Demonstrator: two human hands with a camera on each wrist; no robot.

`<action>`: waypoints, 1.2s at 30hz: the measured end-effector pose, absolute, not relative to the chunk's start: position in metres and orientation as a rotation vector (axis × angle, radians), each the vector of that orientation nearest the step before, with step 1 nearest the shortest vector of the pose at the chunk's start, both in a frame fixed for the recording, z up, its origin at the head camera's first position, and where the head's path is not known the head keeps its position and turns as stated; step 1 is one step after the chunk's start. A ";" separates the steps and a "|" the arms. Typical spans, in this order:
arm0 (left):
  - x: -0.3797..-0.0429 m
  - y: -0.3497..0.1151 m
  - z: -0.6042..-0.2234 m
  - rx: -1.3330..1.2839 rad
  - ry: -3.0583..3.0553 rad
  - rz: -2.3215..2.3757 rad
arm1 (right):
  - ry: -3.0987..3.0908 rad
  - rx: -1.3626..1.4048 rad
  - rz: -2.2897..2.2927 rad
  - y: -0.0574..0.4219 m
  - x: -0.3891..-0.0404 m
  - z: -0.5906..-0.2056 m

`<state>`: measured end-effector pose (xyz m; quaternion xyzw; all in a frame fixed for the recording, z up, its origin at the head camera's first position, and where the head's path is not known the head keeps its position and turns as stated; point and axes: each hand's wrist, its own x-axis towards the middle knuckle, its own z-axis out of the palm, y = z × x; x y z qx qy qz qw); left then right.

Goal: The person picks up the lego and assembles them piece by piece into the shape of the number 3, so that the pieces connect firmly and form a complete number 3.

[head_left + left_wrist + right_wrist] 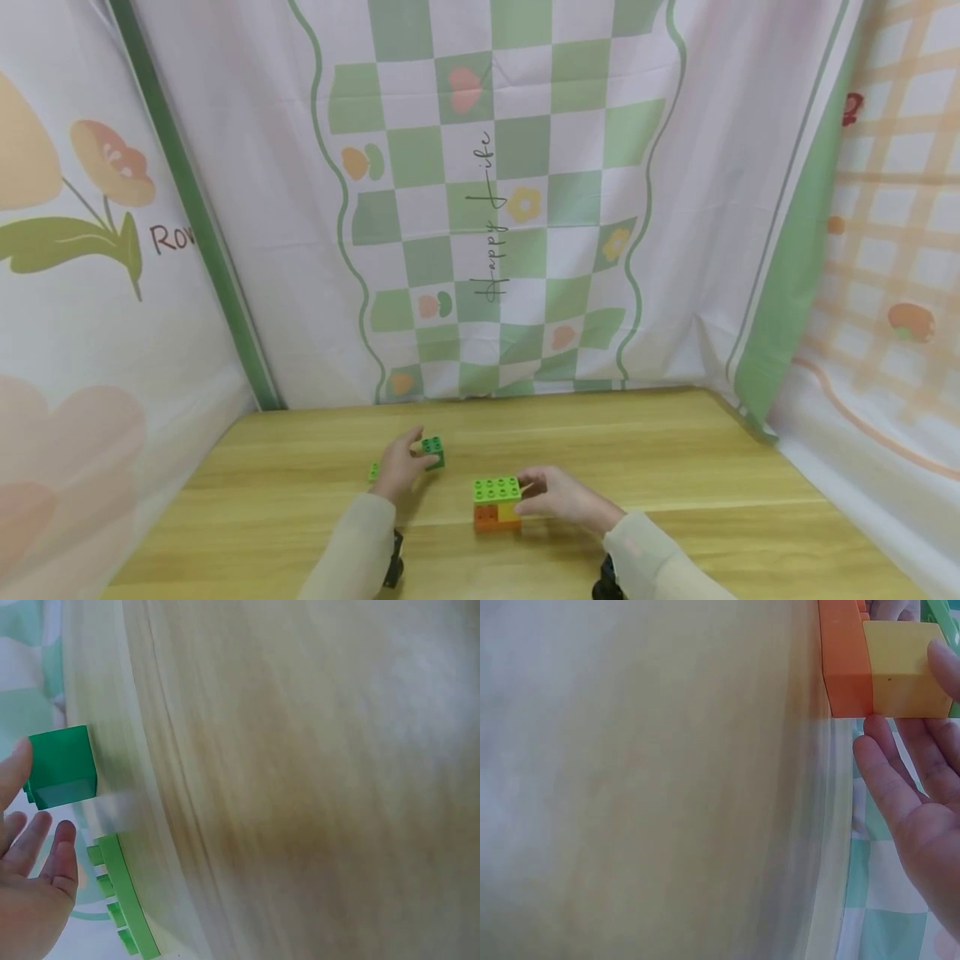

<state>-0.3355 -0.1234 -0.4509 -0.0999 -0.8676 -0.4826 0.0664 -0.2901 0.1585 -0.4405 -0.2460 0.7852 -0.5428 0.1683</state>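
My left hand (400,468) is at a dark green block (433,452) with studs on top. Its thumb overlaps the block's near side, and in the left wrist view the other fingers stand apart from it. Close by that hand lies a light green studded brick (129,900), partly hidden in the head view. A small stack stands to the right: an orange brick (487,522) at the bottom, a yellow block (906,667) on it and a light green brick (496,490) on top. My right hand (564,498) is at the stack's right end, thumb over the yellow block, other fingers loosely extended.
The bricks stand on a wood-grain table (285,492). Behind it hangs a white and green checked curtain (517,250), with more printed cloth on both sides. Black straps (609,579) sit at the wrists.
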 end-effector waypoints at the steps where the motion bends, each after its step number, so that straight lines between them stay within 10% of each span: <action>1: -0.336 -0.123 -0.451 -0.300 -2.615 -1.457 | 2.237 -0.701 -1.542 0.158 -0.290 -0.440; 36: -0.332 -0.120 -0.453 -0.249 -2.618 -1.388 | 2.254 -0.700 -1.541 0.158 -0.287 -0.439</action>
